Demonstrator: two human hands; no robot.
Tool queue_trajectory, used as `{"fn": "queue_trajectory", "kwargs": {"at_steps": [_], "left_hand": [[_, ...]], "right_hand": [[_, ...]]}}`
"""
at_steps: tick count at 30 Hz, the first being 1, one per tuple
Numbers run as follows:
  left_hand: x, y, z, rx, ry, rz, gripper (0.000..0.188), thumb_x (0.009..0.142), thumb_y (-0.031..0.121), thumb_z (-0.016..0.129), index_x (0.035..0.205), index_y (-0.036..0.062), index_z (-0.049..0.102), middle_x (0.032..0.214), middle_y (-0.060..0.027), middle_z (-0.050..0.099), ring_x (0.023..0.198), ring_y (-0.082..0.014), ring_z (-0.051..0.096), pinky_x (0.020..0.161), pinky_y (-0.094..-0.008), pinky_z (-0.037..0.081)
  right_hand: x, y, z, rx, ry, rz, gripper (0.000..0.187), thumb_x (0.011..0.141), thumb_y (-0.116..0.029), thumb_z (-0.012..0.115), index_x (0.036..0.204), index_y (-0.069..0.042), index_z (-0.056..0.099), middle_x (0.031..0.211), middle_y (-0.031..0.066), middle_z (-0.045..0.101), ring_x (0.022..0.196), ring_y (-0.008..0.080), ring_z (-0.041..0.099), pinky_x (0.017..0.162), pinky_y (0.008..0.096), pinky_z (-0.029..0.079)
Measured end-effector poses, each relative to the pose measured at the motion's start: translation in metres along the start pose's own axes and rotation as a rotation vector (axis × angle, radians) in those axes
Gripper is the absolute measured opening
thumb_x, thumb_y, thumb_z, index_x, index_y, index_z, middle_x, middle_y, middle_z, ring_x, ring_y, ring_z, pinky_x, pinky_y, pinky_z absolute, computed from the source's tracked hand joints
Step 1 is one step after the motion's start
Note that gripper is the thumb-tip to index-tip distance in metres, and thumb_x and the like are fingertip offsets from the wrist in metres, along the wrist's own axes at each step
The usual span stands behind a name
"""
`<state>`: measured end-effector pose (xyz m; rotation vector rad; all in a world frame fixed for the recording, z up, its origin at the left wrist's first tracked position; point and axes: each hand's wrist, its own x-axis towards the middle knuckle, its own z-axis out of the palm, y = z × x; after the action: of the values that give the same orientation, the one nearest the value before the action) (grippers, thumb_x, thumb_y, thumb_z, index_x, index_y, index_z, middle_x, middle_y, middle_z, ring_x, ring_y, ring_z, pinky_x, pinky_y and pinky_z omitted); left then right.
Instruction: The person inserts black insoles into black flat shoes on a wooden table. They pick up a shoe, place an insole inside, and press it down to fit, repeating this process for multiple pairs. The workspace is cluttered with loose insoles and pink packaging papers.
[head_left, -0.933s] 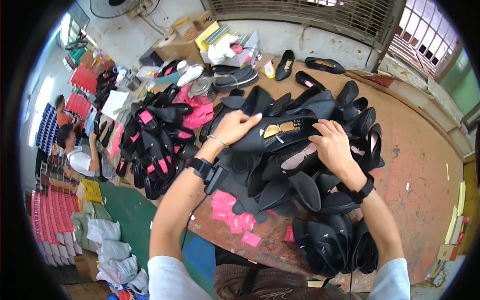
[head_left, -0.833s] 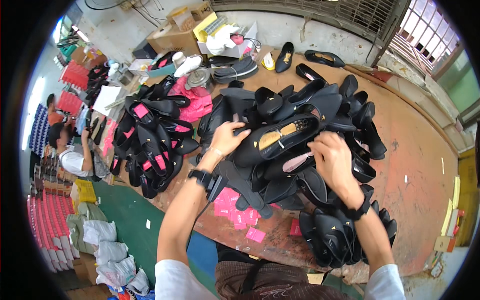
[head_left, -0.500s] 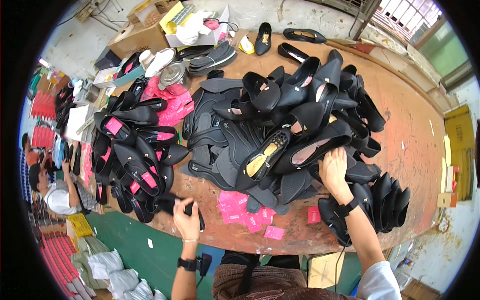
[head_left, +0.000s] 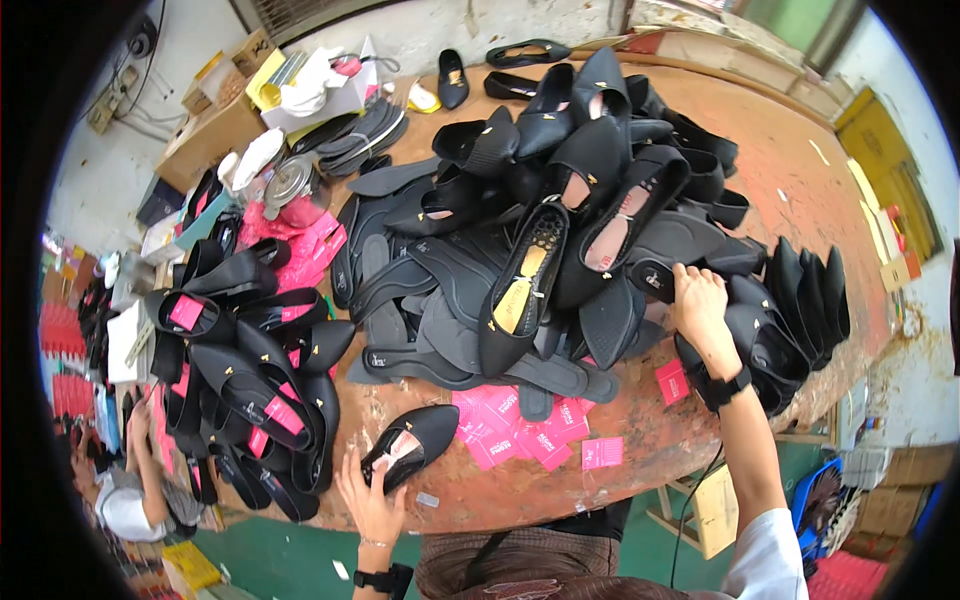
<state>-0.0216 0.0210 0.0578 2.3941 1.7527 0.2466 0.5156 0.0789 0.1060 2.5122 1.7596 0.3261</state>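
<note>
Left hand [head_left: 372, 505] has its grip closed on the heel of a black pointed flat shoe [head_left: 412, 443], matte with a small gold stud and pale pink lining, lying at the desk's [head_left: 800, 190] near edge. Right hand [head_left: 697, 301] rests fingers curled on the big heap of black shoes and soles [head_left: 560, 230]; whether it grips anything, I cannot tell. Between the hands, small pink paper tags [head_left: 520, 420] lie scattered flat. Left, rows of black shoes with pink tags [head_left: 250, 370] tucked inside. The worn, reddish-brown top is bare far right; a cardboard box [head_left: 215, 125] sits back left
</note>
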Motion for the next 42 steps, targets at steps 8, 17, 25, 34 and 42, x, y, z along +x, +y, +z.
{"fn": "queue_trajectory", "kwargs": {"at_steps": [8, 17, 25, 34, 42], "left_hand": [[-0.036, -0.059, 0.043, -0.262, 0.317, 0.146, 0.024, 0.062, 0.003, 0.080, 0.082, 0.0080, 0.068, 0.134, -0.0219, 0.052, 0.123, -0.0448, 0.047, 0.101, -0.0520, 0.040], [-0.043, -0.085, 0.052, -0.490, 0.311, 0.176, 0.023, 0.064, 0.002, 0.080, 0.084, 0.0078, 0.071, 0.134, -0.0225, 0.053, 0.119, -0.0410, 0.052, 0.099, -0.0465, 0.043], [0.007, -0.059, 0.040, -0.379, 0.535, -0.105, 0.030, 0.074, -0.001, 0.073, 0.102, 0.0025, 0.065, 0.133, -0.0211, 0.050, 0.121, -0.0401, 0.048, 0.101, -0.0479, 0.038], [0.157, 0.112, 0.058, -0.013, 0.300, 0.902, 0.064, 0.082, -0.002, 0.053, 0.145, 0.0024, 0.040, 0.154, -0.0210, 0.032, 0.145, -0.0348, 0.028, 0.115, -0.0468, 0.030], [0.186, 0.175, 0.025, 0.480, 0.062, 0.907, 0.063, 0.073, 0.003, 0.068, 0.132, 0.0106, 0.050, 0.112, -0.0103, 0.064, 0.114, -0.0259, 0.059, 0.112, -0.0477, 0.033]], "right_hand": [[-0.036, 0.028, -0.037, 1.133, 0.567, 0.111, 0.027, 0.086, -0.006, 0.072, 0.111, 0.000, 0.065, 0.099, 0.0048, 0.070, 0.089, 0.0138, 0.063, 0.082, 0.0262, 0.048], [-0.074, -0.007, -0.120, 1.546, 1.046, 0.187, 0.029, 0.100, -0.019, 0.060, 0.125, -0.007, 0.056, 0.102, -0.0026, 0.065, 0.084, 0.0046, 0.060, 0.070, 0.0209, 0.050], [-0.200, -0.080, -0.121, 2.480, 0.099, 0.412, 0.036, 0.102, -0.037, 0.051, 0.113, -0.003, 0.054, 0.079, 0.0061, 0.054, 0.055, 0.0095, 0.045, 0.048, 0.0222, 0.039], [-0.275, -0.138, -0.103, 2.486, -0.244, 0.296, 0.054, 0.091, -0.029, 0.064, 0.136, -0.002, 0.051, 0.103, 0.0074, 0.061, 0.089, 0.0169, 0.058, 0.067, 0.0304, 0.053], [-0.337, -0.128, -0.108, 0.884, 0.667, -0.064, 0.085, 0.065, 0.001, 0.076, 0.141, 0.002, 0.038, 0.118, 0.0148, 0.063, 0.087, 0.0361, 0.061, 0.087, 0.0429, 0.047]]}}
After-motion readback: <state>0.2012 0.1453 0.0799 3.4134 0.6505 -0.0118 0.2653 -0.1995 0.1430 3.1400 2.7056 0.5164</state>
